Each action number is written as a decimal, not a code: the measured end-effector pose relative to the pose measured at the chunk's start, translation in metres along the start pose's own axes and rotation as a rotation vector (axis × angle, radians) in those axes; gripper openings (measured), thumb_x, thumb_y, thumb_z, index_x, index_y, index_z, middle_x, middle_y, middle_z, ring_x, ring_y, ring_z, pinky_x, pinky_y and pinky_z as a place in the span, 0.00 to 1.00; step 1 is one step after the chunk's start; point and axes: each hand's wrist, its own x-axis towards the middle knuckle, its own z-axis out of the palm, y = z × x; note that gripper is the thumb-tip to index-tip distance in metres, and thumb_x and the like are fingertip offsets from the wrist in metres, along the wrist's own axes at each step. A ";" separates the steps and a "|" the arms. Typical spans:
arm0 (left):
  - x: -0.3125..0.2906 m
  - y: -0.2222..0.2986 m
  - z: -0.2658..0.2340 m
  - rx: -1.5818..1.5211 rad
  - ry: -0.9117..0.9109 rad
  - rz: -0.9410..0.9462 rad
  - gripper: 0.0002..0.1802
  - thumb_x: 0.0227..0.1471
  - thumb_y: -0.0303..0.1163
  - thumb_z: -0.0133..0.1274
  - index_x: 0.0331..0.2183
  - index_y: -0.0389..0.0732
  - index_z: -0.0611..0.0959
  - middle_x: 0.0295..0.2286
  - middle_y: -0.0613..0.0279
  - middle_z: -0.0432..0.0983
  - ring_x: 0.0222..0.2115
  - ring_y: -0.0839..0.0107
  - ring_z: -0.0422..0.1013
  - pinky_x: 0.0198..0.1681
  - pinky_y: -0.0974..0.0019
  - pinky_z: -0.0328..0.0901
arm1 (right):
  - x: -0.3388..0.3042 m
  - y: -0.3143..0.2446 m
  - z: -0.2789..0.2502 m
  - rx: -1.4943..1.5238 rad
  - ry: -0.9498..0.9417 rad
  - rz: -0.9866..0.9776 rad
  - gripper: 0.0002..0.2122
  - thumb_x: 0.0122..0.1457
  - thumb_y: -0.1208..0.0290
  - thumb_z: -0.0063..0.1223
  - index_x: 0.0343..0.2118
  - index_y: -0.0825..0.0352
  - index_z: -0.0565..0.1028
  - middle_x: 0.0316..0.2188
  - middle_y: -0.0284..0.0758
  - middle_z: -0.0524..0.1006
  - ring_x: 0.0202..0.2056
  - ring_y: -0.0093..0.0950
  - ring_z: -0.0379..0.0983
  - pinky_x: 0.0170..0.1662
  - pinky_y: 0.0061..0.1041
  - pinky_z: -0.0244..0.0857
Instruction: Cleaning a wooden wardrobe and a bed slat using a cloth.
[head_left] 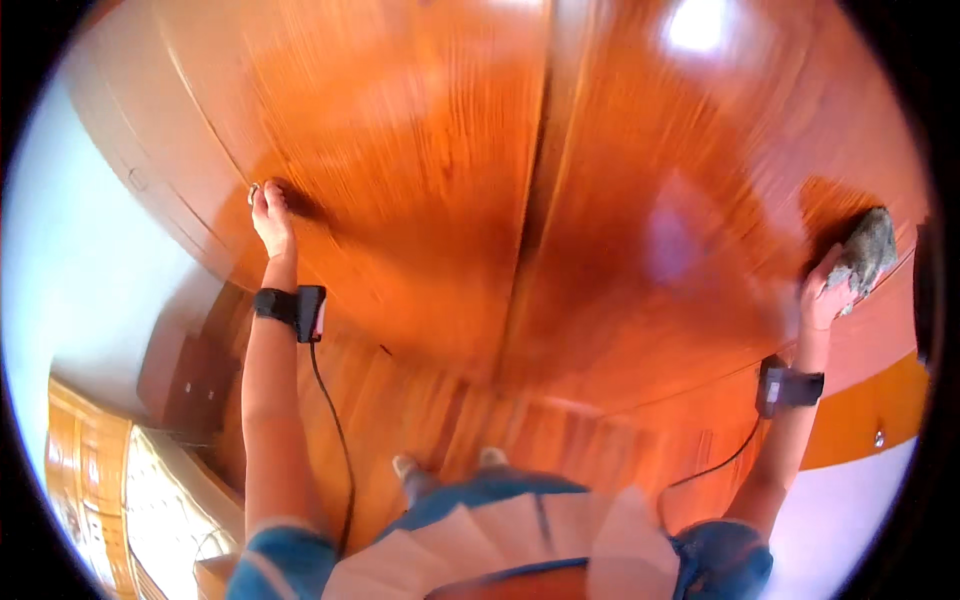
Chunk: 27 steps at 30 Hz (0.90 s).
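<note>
While black wrist straps (pixel 800 388) are worn on both sides, the right hand (pixel 822 292) clamps a grey cloth (pixel 872 246) at the right of varnished wooden panels (pixel 400 170); the left hand (pixel 273 222) curls at their left, gripping or not I cannot tell.

The wooden panels (pixel 400 120) are warm orange-brown, streaked with fine darker grain, and the floor (pixel 420 400) repeats that orange in plank stripes. The cloth (pixel 872 245) is mottled grey, the wrist straps (pixel 275 304) black, the sleeves (pixel 295 562) blue and the collar (pixel 460 545) pale cream. The wall (pixel 110 260) is bluish white; the shoes (pixel 404 465) seem pale grey, though blurred.
</note>
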 end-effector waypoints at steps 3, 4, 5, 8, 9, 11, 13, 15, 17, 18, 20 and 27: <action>-0.022 0.018 0.030 -0.087 0.021 -0.007 0.12 0.49 0.36 0.42 0.24 0.37 0.71 0.20 0.68 0.63 0.23 0.79 0.60 0.25 0.75 0.58 | 0.027 -0.022 -0.003 0.189 0.054 0.049 0.17 0.48 0.79 0.44 0.44 0.73 0.62 0.46 0.44 0.62 0.48 0.38 0.57 0.51 0.31 0.48; -0.015 0.011 0.021 -0.086 0.014 -0.002 0.12 0.49 0.36 0.42 0.24 0.37 0.71 0.20 0.68 0.63 0.23 0.79 0.60 0.25 0.75 0.58 | 0.037 -0.028 0.004 0.189 0.066 0.026 0.17 0.48 0.79 0.43 0.44 0.73 0.62 0.46 0.44 0.62 0.48 0.37 0.57 0.52 0.31 0.48; -0.007 0.003 0.011 -0.029 0.026 0.130 0.11 0.49 0.35 0.43 0.23 0.38 0.71 0.19 0.70 0.62 0.21 0.81 0.58 0.23 0.77 0.57 | 0.050 -0.040 0.014 0.324 0.128 0.065 0.17 0.49 0.79 0.42 0.44 0.73 0.62 0.46 0.44 0.62 0.49 0.37 0.57 0.52 0.31 0.47; -0.028 0.022 0.022 -0.153 -0.069 0.018 0.08 0.49 0.32 0.43 0.23 0.39 0.69 0.20 0.71 0.61 0.20 0.83 0.57 0.21 0.80 0.55 | 0.096 -0.057 0.037 0.195 0.149 -0.096 0.12 0.48 0.73 0.47 0.36 0.72 0.69 0.37 0.44 0.70 0.41 0.40 0.63 0.45 0.35 0.54; -0.035 0.027 0.023 -0.180 -0.064 0.070 0.06 0.49 0.31 0.44 0.24 0.40 0.69 0.21 0.71 0.61 0.21 0.84 0.57 0.22 0.80 0.56 | 0.111 -0.062 0.047 0.194 0.170 -0.144 0.12 0.48 0.70 0.46 0.34 0.71 0.71 0.35 0.43 0.71 0.40 0.40 0.64 0.44 0.34 0.54; -0.038 0.032 0.032 -0.163 -0.061 0.256 0.03 0.48 0.28 0.45 0.26 0.41 0.69 0.23 0.71 0.61 0.21 0.83 0.57 0.24 0.80 0.56 | 0.147 -0.068 0.038 0.122 0.147 -0.202 0.11 0.49 0.66 0.45 0.33 0.67 0.72 0.32 0.42 0.72 0.38 0.39 0.65 0.45 0.33 0.53; -0.045 0.040 0.028 -0.146 0.007 0.368 0.04 0.48 0.27 0.45 0.26 0.39 0.67 0.22 0.70 0.60 0.23 0.81 0.57 0.26 0.76 0.56 | 0.151 -0.099 0.039 0.224 0.112 -0.087 0.09 0.48 0.71 0.47 0.30 0.71 0.71 0.28 0.41 0.71 0.33 0.35 0.66 0.37 0.29 0.57; -0.043 0.042 0.028 -0.153 0.086 0.373 0.04 0.48 0.26 0.45 0.26 0.38 0.67 0.22 0.69 0.61 0.23 0.79 0.57 0.27 0.75 0.56 | 0.152 -0.080 0.040 0.178 0.010 -0.217 0.10 0.48 0.70 0.47 0.31 0.71 0.70 0.29 0.42 0.71 0.33 0.37 0.65 0.39 0.30 0.57; -0.031 0.043 0.022 -0.082 0.154 0.375 0.06 0.50 0.30 0.42 0.27 0.38 0.66 0.23 0.67 0.61 0.24 0.79 0.57 0.28 0.75 0.56 | 0.130 -0.117 0.052 0.186 0.147 -0.169 0.12 0.47 0.69 0.48 0.34 0.69 0.69 0.34 0.42 0.69 0.38 0.38 0.63 0.42 0.33 0.54; -0.026 0.035 0.017 -0.083 0.147 0.371 0.06 0.50 0.30 0.42 0.27 0.38 0.66 0.23 0.67 0.61 0.24 0.79 0.57 0.28 0.75 0.56 | 0.127 -0.141 0.045 0.121 0.092 -0.172 0.13 0.45 0.71 0.49 0.36 0.68 0.69 0.35 0.40 0.69 0.39 0.38 0.63 0.43 0.31 0.54; -0.020 0.025 0.029 -0.311 -0.136 -0.106 0.10 0.52 0.35 0.38 0.25 0.39 0.66 0.21 0.68 0.60 0.23 0.79 0.56 0.27 0.75 0.55 | 0.119 -0.129 0.035 0.281 -0.022 -0.209 0.16 0.44 0.69 0.48 0.38 0.65 0.68 0.39 0.38 0.68 0.43 0.36 0.60 0.47 0.35 0.50; -0.037 0.033 0.059 -0.277 0.045 0.035 0.23 0.52 0.43 0.37 0.40 0.32 0.70 0.32 0.61 0.67 0.33 0.72 0.63 0.33 0.71 0.61 | 0.061 -0.135 0.030 0.273 -0.289 -0.474 0.18 0.32 0.61 0.47 0.29 0.62 0.72 0.34 0.36 0.69 0.43 0.35 0.62 0.51 0.52 0.38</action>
